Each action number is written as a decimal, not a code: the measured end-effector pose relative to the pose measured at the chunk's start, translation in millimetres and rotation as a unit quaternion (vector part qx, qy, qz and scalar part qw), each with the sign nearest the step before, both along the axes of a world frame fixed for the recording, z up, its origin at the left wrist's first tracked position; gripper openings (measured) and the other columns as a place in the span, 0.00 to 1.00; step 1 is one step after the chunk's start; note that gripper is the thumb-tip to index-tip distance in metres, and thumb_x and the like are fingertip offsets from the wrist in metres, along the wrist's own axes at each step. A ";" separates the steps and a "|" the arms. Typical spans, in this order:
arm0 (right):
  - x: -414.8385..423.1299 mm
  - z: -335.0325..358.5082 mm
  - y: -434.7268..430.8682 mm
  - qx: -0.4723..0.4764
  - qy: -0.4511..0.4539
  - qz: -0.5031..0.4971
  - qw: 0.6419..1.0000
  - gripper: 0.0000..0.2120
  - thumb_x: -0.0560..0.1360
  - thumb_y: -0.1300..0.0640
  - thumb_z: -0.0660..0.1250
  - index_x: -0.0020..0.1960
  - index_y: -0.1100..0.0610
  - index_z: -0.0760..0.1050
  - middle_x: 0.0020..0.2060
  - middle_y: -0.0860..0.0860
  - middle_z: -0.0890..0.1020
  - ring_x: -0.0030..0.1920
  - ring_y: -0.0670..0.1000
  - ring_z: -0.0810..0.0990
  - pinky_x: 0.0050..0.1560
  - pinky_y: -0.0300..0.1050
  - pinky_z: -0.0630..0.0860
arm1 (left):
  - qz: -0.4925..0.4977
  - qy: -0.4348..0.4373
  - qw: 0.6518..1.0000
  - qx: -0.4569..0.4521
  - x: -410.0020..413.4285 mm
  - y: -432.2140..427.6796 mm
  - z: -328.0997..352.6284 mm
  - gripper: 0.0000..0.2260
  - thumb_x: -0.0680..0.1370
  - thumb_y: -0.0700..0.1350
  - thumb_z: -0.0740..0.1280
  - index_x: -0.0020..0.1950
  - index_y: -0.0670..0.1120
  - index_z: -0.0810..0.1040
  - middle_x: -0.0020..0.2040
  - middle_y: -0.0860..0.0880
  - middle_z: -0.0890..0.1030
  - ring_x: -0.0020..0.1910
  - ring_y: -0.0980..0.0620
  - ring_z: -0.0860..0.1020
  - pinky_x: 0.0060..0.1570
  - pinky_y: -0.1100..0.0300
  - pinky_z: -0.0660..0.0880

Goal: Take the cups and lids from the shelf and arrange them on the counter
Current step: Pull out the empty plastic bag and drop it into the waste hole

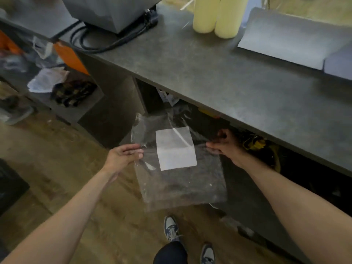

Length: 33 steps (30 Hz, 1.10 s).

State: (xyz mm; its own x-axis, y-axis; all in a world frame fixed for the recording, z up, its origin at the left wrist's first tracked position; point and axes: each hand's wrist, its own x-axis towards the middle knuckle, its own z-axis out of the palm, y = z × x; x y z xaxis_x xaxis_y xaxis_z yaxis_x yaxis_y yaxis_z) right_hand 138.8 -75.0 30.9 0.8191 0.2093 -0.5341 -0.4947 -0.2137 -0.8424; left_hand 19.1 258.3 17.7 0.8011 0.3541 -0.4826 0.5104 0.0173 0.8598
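Both hands hold a clear plastic bag [177, 164] in the air in front of the bench [219, 73], just below its front edge and over the wooden floor [47, 159]. The left hand [123, 156] pinches the bag's edge at 9 o'clock between thumb and fingers; the right hand [226, 144] pinches the opposite edge at 3 o'clock, fingers curled around the film. The bag carries a white label [176, 148] and seems dark inside, but its contents are too blurred to name; it may be a pack of lids or an emptied wrapper. Behind it, the shelf [209, 119] under the bench is dark and cluttered. At 12 to 1 o'clock, well apart from the hands, two tall pale yellow cup stacks [217, 16] stand upright on the bench, touching each other, so part of the arranging looks done. The step in hand looks like bringing this bag from the shelf. Next, the bag would need lifting clear of the bench edge and setting on the bare surface near the stacks, away from the black cable [106, 44] at 10 o'clock.
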 end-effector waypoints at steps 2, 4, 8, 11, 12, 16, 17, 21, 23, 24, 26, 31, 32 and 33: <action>-23.5 10.2 -24.2 0.000 -0.046 0.024 0.999 0.18 0.72 0.68 0.73 0.53 0.53 0.69 0.51 0.58 0.81 0.50 0.54 0.83 0.50 0.50 0.83 | -0.040 -0.024 0.998 0.049 -16.0 -17.9 16.5 0.22 0.69 0.26 0.74 0.61 0.37 0.79 0.45 0.44 0.84 0.38 0.59 0.84 0.47 0.66 0.81; -47.7 23.7 -50.4 -0.014 -0.096 0.064 0.993 0.14 0.73 0.67 0.72 0.52 0.52 0.72 0.50 0.56 0.81 0.51 0.52 0.82 0.47 0.44 0.82 | -0.089 -0.052 0.986 0.128 -31.0 -38.1 34.7 0.22 0.69 0.27 0.74 0.62 0.36 0.79 0.45 0.41 0.83 0.39 0.55 0.83 0.42 0.71 0.78; -99.9 57.9 -100.1 -0.061 -0.135 0.150 0.978 0.17 0.75 0.63 0.71 0.61 0.51 0.76 0.51 0.49 0.80 0.52 0.45 0.81 0.49 0.38 0.80 | -0.178 -0.100 0.941 0.269 -59.2 -76.4 68.8 0.15 0.72 0.34 0.75 0.58 0.42 0.84 0.49 0.40 0.84 0.49 0.41 0.83 0.54 0.56 0.79; -135.6 84.3 -134.1 -0.173 -0.215 0.157 0.948 0.10 0.76 0.57 0.70 0.57 0.49 0.80 0.48 0.43 0.80 0.49 0.40 0.79 0.52 0.37 0.77 | -0.218 -0.134 0.922 0.289 -71.2 -97.7 93.2 0.07 0.75 0.43 0.74 0.51 0.50 0.85 0.53 0.48 0.80 0.51 0.50 0.80 0.55 0.52 0.78; -145.9 90.8 -145.6 -0.207 -0.243 0.150 0.936 0.07 0.77 0.55 0.70 0.55 0.49 0.81 0.48 0.43 0.80 0.50 0.40 0.79 0.53 0.39 0.76 | -0.234 -0.134 0.921 0.280 -73.9 -104.5 103.4 0.05 0.76 0.45 0.72 0.50 0.51 0.85 0.56 0.51 0.78 0.54 0.54 0.79 0.56 0.55 0.76; -184.3 119.4 -183.0 -0.257 -0.253 0.152 0.920 0.06 0.77 0.51 0.70 0.50 0.50 0.83 0.64 0.45 0.74 0.65 0.45 0.72 0.66 0.45 0.69 | -0.292 -0.181 0.908 0.239 -83.4 -137.9 141.8 0.07 0.81 0.45 0.65 0.54 0.50 0.83 0.56 0.60 0.81 0.57 0.59 0.79 0.55 0.62 0.76; -194.3 126.1 -189.1 -0.258 -0.231 0.156 0.925 0.06 0.77 0.52 0.70 0.51 0.51 0.83 0.66 0.45 0.73 0.67 0.46 0.72 0.68 0.46 0.68 | -0.294 -0.208 0.899 0.250 -85.9 -147.5 149.1 0.07 0.82 0.44 0.64 0.53 0.49 0.82 0.51 0.59 0.83 0.53 0.59 0.81 0.52 0.63 0.77; -238.8 155.1 -192.0 -0.267 -0.203 0.179 0.925 0.17 0.72 0.51 0.74 0.60 0.48 0.78 0.59 0.43 0.79 0.60 0.45 0.79 0.61 0.40 0.75 | -0.320 -0.292 0.868 0.242 -90.6 -191.3 178.1 0.06 0.82 0.41 0.63 0.50 0.48 0.79 0.46 0.55 0.82 0.44 0.59 0.80 0.44 0.68 0.75; -260.2 170.4 -188.8 -0.228 -0.187 0.180 0.939 0.27 0.68 0.44 0.76 0.65 0.45 0.74 0.55 0.40 0.81 0.54 0.41 0.81 0.56 0.38 0.77 | -0.368 -0.316 0.849 0.209 -94.1 -220.5 194.3 0.06 0.82 0.40 0.63 0.51 0.45 0.79 0.44 0.51 0.82 0.41 0.60 0.80 0.43 0.70 0.74; -270.4 177.0 -188.7 -0.214 -0.184 0.176 0.943 0.26 0.67 0.43 0.77 0.63 0.45 0.75 0.52 0.40 0.83 0.51 0.40 0.82 0.52 0.37 0.78 | -0.397 -0.325 0.836 0.197 -96.4 -237.0 201.6 0.05 0.82 0.40 0.63 0.52 0.44 0.79 0.43 0.50 0.83 0.40 0.59 0.80 0.43 0.69 0.74; -287.4 184.1 -195.3 -0.213 -0.186 0.160 0.946 0.15 0.69 0.47 0.76 0.54 0.47 0.80 0.46 0.44 0.85 0.46 0.44 0.84 0.47 0.41 0.80 | -0.440 -0.335 0.815 0.172 -101.4 -271.5 213.0 0.05 0.82 0.42 0.64 0.54 0.48 0.79 0.42 0.49 0.84 0.41 0.56 0.82 0.46 0.63 0.77; -341.9 176.9 -257.8 -0.079 -0.161 -0.081 0.980 0.07 0.74 0.61 0.73 0.52 0.60 0.82 0.45 0.53 0.87 0.46 0.54 0.86 0.45 0.45 0.82 | -0.406 -0.311 0.847 0.148 -111.7 -344.0 229.6 0.42 0.67 0.61 0.77 0.77 0.57 0.61 0.70 0.53 0.74 0.69 0.56 0.72 0.69 0.56 0.66; -356.7 173.7 -274.6 -0.015 -0.145 -0.145 0.979 0.09 0.74 0.63 0.72 0.54 0.62 0.81 0.47 0.56 0.87 0.48 0.56 0.86 0.47 0.47 0.82 | -0.410 -0.275 0.857 0.151 -117.3 -358.6 229.3 0.52 0.63 0.63 0.78 0.80 0.55 0.53 0.76 0.51 0.67 0.74 0.53 0.66 0.71 0.56 0.62; -371.0 170.1 -290.9 0.038 -0.132 -0.201 0.970 0.11 0.74 0.63 0.72 0.57 0.63 0.80 0.50 0.58 0.86 0.50 0.58 0.86 0.49 0.50 0.82 | -0.423 -0.229 0.865 0.145 -124.1 -375.0 226.8 0.58 0.61 0.64 0.79 0.81 0.54 0.47 0.79 0.49 0.62 0.76 0.50 0.62 0.72 0.53 0.60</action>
